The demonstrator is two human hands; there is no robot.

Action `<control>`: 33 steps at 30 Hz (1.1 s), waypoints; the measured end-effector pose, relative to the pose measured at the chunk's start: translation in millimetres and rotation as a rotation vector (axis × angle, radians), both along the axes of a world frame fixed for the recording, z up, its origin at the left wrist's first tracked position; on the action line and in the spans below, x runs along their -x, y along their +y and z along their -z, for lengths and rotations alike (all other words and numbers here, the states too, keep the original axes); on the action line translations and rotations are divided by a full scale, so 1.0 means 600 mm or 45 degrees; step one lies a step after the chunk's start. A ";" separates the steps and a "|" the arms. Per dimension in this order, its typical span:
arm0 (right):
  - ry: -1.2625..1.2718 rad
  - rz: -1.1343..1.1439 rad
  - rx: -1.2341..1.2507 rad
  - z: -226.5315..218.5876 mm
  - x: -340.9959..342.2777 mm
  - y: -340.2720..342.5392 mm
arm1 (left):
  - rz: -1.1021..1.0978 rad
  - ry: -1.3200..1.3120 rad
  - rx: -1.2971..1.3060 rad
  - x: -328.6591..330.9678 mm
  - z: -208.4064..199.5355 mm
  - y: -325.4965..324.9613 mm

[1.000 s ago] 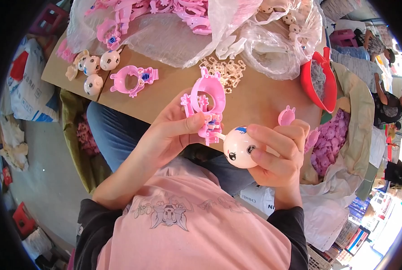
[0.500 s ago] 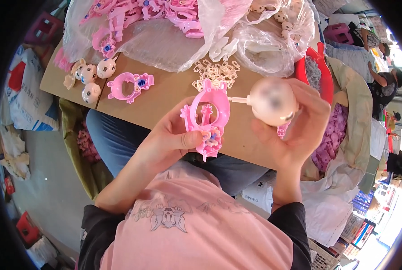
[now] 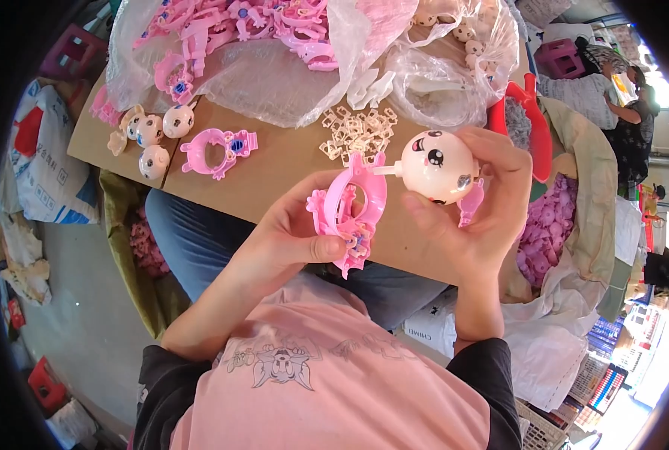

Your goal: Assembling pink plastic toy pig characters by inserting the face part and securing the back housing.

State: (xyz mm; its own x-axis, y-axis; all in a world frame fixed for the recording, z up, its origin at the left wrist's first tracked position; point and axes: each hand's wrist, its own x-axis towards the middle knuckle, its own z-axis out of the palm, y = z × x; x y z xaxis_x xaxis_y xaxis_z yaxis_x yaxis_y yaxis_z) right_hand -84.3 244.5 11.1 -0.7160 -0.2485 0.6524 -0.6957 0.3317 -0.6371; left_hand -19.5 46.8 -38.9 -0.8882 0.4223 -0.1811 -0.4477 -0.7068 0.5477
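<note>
Toy head [image 3: 435, 166] now turned face-up, touching the pink frame [image 3: 351, 214].

Your left hand [image 3: 293, 240] is gripping a pink frame [image 3: 349, 214] while your right hand [image 3: 484, 206] is holding a cream doll head [image 3: 435, 166] against its top, above the brown table [image 3: 274, 161].

Clear plastic bags [image 3: 289, 67] of pink parts on the table; white printed sack [image 3: 38, 172] at left.
</note>
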 end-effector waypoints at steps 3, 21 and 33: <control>0.040 0.016 -0.043 -0.002 0.000 -0.001 | -0.008 0.008 0.026 0.000 -0.002 0.001; -0.054 -0.060 0.014 -0.022 -0.032 0.010 | 0.041 -0.047 -0.341 0.005 0.030 -0.016; -0.019 -0.169 -0.131 -0.022 -0.043 0.006 | -0.043 -0.075 -0.317 0.004 0.028 -0.010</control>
State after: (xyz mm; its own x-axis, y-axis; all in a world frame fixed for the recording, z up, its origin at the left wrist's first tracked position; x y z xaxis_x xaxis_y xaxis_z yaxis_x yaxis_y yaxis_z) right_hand -58.7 248.3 24.2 -0.6819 -0.4064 0.6082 -0.7284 0.3012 -0.6154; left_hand -21.8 40.6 -55.8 -0.8936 0.4306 -0.1267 -0.4474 -0.8319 0.3284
